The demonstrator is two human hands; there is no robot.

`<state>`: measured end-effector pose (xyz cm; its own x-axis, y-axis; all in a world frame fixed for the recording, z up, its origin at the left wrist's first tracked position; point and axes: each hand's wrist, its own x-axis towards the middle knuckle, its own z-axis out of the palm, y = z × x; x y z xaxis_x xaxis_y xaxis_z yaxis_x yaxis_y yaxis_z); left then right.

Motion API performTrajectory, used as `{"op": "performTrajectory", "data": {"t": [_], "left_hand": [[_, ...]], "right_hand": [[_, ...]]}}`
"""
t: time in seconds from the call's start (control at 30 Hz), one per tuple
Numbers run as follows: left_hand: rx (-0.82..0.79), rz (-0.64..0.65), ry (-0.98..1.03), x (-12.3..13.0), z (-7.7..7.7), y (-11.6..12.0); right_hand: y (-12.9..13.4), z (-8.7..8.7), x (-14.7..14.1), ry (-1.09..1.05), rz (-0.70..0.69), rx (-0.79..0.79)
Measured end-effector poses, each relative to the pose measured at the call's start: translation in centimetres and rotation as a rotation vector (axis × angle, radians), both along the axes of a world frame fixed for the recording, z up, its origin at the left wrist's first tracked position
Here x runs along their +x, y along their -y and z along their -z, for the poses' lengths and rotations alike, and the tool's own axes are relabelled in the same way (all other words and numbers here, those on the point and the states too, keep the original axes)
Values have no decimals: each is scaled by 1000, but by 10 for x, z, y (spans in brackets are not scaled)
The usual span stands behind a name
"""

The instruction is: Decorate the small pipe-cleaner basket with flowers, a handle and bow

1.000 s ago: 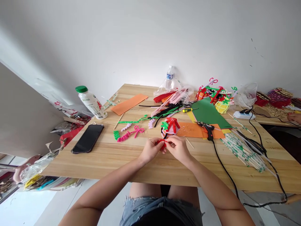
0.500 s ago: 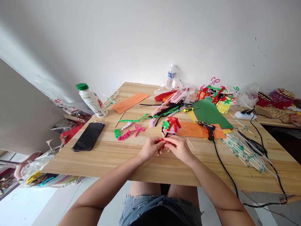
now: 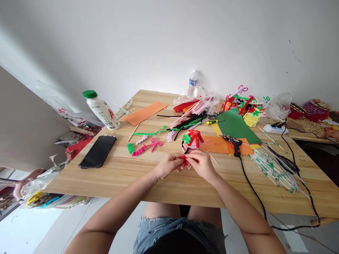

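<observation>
Between the fingertips of both hands is a small red fuzzy piece (image 3: 184, 161), partly covered by them. My left hand (image 3: 169, 165) pinches it from the left, and my right hand (image 3: 200, 164) has its thumb and fingers closed on its right side. Just beyond the fingers sits a round pink, red and black pipe-cleaner piece (image 3: 193, 140) with a green leafy shape on it. To the left on the wood lie a curled pink and green pipe cleaner (image 3: 139, 151) and a pink bow-shaped one (image 3: 155, 144).
The table (image 3: 119, 183) also bears a phone (image 3: 97, 151), a white bottle (image 3: 102, 111), a black glue gun (image 3: 234, 144) with its cord, green paper (image 3: 238, 125), wrapped sticks (image 3: 274, 169) and a bundle of pipe cleaners (image 3: 190, 120). Another person's hand (image 3: 331, 133) shows at the far right.
My hands have parted slightly around the red piece, and more of it shows between the fingertips. The view has shifted a little; the objects on the table lie as before.
</observation>
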<state>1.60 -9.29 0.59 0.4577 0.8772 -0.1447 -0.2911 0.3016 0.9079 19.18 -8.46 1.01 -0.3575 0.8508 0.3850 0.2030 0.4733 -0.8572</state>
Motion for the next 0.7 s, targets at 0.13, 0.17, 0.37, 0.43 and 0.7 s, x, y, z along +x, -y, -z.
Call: {"op": "performTrajectory", "data": {"t": [0.13,0.17,0.37,0.43,0.7], "left_hand": [[-78,6,171,1,1,1],[-78,-7,176,2,1,1],[-36,-171,92,5,3,-2],[-36,-222,74,6,3,-3],[87,-315,-9,12,-3,-7]], "right_hand": [[-1,1,0,-83,51,-115],[-1,0,0,-100,60,-129],[2,-5,-1,-91,110,-71],[3,-6,-2,-76,126,-40],[2,-6,2,-38,202,92]]}}
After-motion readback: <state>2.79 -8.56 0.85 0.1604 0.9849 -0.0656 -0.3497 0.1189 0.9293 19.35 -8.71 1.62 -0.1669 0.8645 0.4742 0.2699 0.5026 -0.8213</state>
